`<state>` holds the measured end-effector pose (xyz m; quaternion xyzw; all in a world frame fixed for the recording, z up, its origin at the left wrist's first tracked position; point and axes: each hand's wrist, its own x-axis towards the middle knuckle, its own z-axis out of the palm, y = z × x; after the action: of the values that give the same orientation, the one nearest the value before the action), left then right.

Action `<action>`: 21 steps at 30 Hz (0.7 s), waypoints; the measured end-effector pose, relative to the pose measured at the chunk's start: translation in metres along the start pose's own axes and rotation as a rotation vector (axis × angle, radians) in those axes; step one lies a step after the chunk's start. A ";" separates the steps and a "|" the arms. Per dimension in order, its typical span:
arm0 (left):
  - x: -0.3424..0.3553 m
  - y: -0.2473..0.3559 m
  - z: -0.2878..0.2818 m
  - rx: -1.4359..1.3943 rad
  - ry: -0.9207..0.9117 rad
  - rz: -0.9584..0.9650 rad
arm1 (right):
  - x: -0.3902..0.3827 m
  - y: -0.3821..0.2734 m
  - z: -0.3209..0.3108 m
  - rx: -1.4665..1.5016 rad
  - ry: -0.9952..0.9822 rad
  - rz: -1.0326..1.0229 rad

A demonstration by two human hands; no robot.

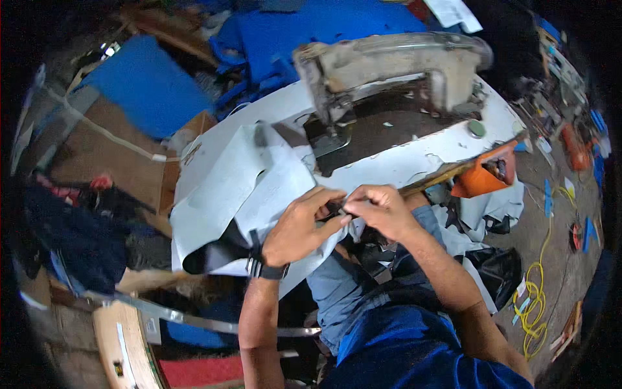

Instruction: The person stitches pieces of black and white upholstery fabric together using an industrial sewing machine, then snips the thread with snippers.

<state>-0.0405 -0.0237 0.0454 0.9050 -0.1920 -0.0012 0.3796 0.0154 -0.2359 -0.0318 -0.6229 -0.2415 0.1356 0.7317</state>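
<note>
My left hand (299, 224), with a strap at its wrist, and my right hand (381, 210) meet at the near edge of the white table (389, 159). The fingers of both are closed in a pinch around a small dark piece (335, 207); its kind is too small and blurred to tell. Beside and under my left hand lies a pale grey-white sheet of material (220, 185), folded over, its dark underside showing at the near end. Beyond my hands stands a worn, light-coloured sewing machine (395, 61), its needle end to the left.
An orange pouch (486, 172) hangs at the table's right edge, below a small round green-topped item (476, 128). Blue material (317, 23) is heaped behind the machine. On the left stands a cardboard box (110, 152). A yellow cord (534, 305) lies coiled on the floor at right.
</note>
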 end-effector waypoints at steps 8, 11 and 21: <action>-0.008 -0.008 0.012 -0.096 0.031 -0.004 | 0.007 0.022 0.008 -0.169 -0.196 -0.117; -0.003 -0.011 0.016 -0.151 -0.028 0.012 | 0.005 0.042 0.005 -0.105 -0.169 -0.047; -0.021 -0.011 0.021 0.049 0.090 -0.055 | -0.007 0.031 0.022 -0.369 -0.085 -0.243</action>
<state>-0.0596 -0.0235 0.0202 0.9182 -0.1498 0.0339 0.3652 0.0017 -0.2152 -0.0613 -0.7062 -0.3660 0.0258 0.6055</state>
